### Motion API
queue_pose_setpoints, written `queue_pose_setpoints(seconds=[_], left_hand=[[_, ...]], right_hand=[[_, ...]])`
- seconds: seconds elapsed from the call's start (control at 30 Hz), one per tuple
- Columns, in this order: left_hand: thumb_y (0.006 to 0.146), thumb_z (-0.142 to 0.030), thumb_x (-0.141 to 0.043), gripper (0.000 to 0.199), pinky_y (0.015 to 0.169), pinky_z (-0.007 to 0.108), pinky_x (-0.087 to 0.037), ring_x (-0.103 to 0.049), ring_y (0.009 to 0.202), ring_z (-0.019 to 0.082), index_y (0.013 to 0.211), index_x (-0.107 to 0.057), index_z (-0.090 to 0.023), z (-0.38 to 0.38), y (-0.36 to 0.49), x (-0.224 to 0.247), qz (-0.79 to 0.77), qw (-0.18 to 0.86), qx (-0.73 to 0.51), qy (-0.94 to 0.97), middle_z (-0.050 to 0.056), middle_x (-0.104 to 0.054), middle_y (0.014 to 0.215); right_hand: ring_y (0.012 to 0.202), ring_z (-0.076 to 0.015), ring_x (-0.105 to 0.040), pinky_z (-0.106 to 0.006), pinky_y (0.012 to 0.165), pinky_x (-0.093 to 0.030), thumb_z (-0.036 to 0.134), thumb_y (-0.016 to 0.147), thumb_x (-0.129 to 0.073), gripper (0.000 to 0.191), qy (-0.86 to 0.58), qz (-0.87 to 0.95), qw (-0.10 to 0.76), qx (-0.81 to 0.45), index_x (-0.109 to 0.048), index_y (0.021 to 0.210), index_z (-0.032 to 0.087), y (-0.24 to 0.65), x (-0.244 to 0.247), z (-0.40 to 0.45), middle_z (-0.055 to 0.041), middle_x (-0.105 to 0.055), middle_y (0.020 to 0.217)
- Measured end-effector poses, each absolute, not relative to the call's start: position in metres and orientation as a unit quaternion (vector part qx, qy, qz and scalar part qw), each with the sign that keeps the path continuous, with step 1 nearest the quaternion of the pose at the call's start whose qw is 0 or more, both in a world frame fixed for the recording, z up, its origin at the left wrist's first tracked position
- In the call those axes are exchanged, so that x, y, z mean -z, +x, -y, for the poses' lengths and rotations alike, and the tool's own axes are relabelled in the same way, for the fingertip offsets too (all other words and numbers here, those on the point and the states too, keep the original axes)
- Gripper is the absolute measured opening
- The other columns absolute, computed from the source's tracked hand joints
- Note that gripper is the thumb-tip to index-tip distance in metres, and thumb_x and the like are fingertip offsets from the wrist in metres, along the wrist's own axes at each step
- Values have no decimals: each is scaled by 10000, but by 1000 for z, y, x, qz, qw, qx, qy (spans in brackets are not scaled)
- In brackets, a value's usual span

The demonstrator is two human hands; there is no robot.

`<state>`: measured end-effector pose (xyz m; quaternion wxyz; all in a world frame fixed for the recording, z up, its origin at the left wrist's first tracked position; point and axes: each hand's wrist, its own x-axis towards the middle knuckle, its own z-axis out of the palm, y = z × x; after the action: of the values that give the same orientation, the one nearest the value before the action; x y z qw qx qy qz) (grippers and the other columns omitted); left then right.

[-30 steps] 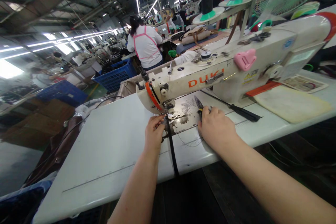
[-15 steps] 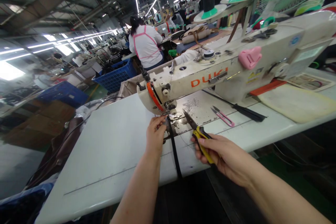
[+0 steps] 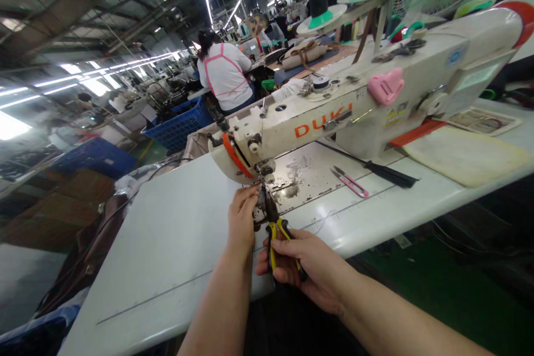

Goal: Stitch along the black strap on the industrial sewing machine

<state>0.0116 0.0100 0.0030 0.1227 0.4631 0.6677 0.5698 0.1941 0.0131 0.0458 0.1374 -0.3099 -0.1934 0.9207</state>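
Nearest, the right hand (image 3: 308, 253) has its grip wrapped around the long-nose pliers (image 3: 272, 229), their yellow-and-black handles spread slightly apart, over the front of the desk (image 3: 167, 233). Their nose reaches in beneath the head of the DUKI sewing machine (image 3: 317, 121). Just beside it, the left hand (image 3: 242, 214) has its fingers bunched narrowly; whether that grip pinches anything cannot be told. To the right lie pink thread snips (image 3: 352, 182) and, beyond them, a black-handled screwdriver (image 3: 390, 173). Past the desk, a blue plastic crate (image 3: 177, 132) holds dark material, its kind unclear, near a co-worker (image 3: 225, 75) in pink apron straps.
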Motion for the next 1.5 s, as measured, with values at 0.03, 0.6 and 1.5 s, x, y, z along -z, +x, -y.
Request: queue_pose_setpoints(seconds=[0.03, 0.6, 1.5], left_hand=[[917, -296, -584, 236, 1079, 402, -513, -686, 1113, 243, 916, -793, -187, -10, 11, -3, -665, 120, -567, 471, 86, -754, 1047], [927, -291, -571, 273, 1119, 410, -492, -694, 1130, 244, 951, -823, -191, -12, 8, -1, -667, 141, -569, 459, 85, -766, 1070], [895, -312, -593, 258, 1108, 404, -494, -692, 1131, 246, 935, -823, -204, -14, 7, -2, -675, 148, -566, 449, 82, -765, 1054]], right_hand=[[632, -171, -779, -149, 502, -569, 108, 930, -616, 61, -309, 190, 136, -922, -676, 922, 110, 191, -46, -13, -91, -761, 739], [577, -130, -744, -119, 444, -523, 65, 1029, -506, 192, -340, 208, 150, -905, -686, 968, 98, 173, -51, -12, -55, -741, 711], [404, -67, -544, -141, 352, -230, 203, 1100, -462, 304, -352, 185, 189, -898, -638, 867, 120, 159, -44, -5, -12, -659, 593]])
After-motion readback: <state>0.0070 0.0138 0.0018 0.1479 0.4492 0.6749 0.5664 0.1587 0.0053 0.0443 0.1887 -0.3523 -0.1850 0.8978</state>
